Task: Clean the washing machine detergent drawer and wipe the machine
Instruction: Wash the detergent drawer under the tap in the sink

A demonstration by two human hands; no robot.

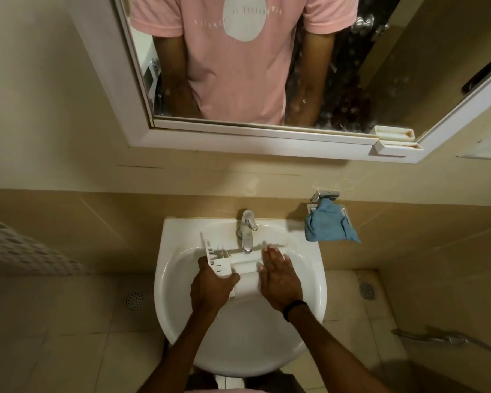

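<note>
Over sink basin (pixel 170 307): left hand (pixel 210 290) grips detergent drawer (pixel 238 276) under tap (pixel 247 234); right hand (pixel 279 279) flat, fingers spread, rubbing. Advise: tilt compartments toward stream, flush residue.

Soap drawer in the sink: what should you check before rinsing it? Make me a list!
1. The detergent drawer is over the sink basin: ok.
2. The left hand grips one end of the drawer: ok.
3. The right hand lies flat at the other end, fingers straight: ok.
4. The drawer sits close below the tap spout: ok.
5. Water running: cannot tell.
6. The blue cloth hangs on its holder beside the sink: ok.
</note>
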